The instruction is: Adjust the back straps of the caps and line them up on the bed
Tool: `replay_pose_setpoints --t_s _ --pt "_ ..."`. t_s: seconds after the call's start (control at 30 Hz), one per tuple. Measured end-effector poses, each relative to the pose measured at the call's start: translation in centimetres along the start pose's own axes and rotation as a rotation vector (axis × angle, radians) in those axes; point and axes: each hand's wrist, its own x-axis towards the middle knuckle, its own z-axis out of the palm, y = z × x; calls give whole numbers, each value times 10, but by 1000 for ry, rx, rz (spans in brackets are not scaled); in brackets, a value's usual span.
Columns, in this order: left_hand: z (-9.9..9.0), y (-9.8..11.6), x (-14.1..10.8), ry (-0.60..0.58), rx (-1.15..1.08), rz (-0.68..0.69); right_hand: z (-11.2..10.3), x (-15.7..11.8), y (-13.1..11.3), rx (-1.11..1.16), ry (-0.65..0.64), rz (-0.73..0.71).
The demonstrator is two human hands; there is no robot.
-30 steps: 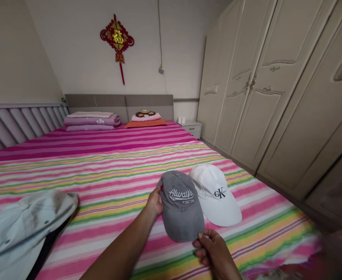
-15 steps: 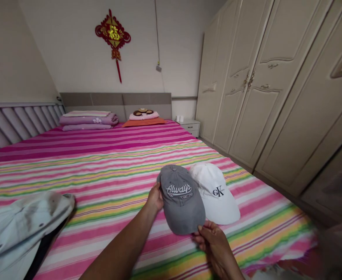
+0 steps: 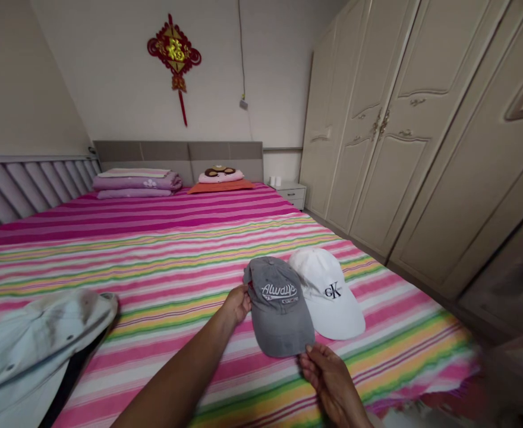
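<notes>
A grey baseball cap point(image 3: 280, 321) with "Always" stitched in white lies on the striped bed sheet point(image 3: 167, 267), its brim toward me. My left hand point(image 3: 238, 304) is closed on the cap's left edge, with the fingertips partly hidden. At the brim's lower right corner, my right hand point(image 3: 326, 371) pinches the edge between thumb and fingers. Just to the right, partly behind the grey cap, rests a white baseball cap point(image 3: 333, 309) with dark "CK" lettering. A stained pale cap point(image 3: 34, 333) lies at the far left, away from both hands.
Folded purple bedding point(image 3: 139, 183) and a pink folded item point(image 3: 220, 176) on an orange cloth sit near the headboard point(image 3: 226, 156). A tall cream wardrobe point(image 3: 381, 172) runs along the right. Beyond the bed stands a white nightstand point(image 3: 292, 193).
The grey cap's crown has shifted slightly down and right, and it now lies lower on the bed. Both hands have kept their places at its edges.
</notes>
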Motion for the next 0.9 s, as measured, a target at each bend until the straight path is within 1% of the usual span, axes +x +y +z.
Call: replay_pose_setpoints --t_s 0.13,0.27,0.37,0.43,0.53,0.63,0.67,0.73,0.8,0.9 --pt "-5 -2 -9 -15 71 41 0 -1 3 6 17 -16" --pt "-14 -2 -28 -36 146 117 2 -2 6 17 51 -58" --pt "-27 -2 -50 22 186 180 1 -6 9 30 73 -102" --pt "-42 -4 -69 53 203 216 -2 -10 14 35 70 -124" --pt "-74 -12 -99 47 264 278 -6 -16 26 -39 54 -175" --pt "-117 -25 -126 51 329 334 -5 -24 46 -243 22 -231" --pt "-133 -29 -133 72 338 359 -3 -27 53 -319 7 -260" --pt "-165 -37 -146 134 347 402 2 -34 66 -461 -28 -350" --pt "-195 -41 -158 207 354 433 9 -42 76 -597 -97 -437" --pt "-229 -35 -178 338 356 522 18 -53 85 -791 -233 -474"
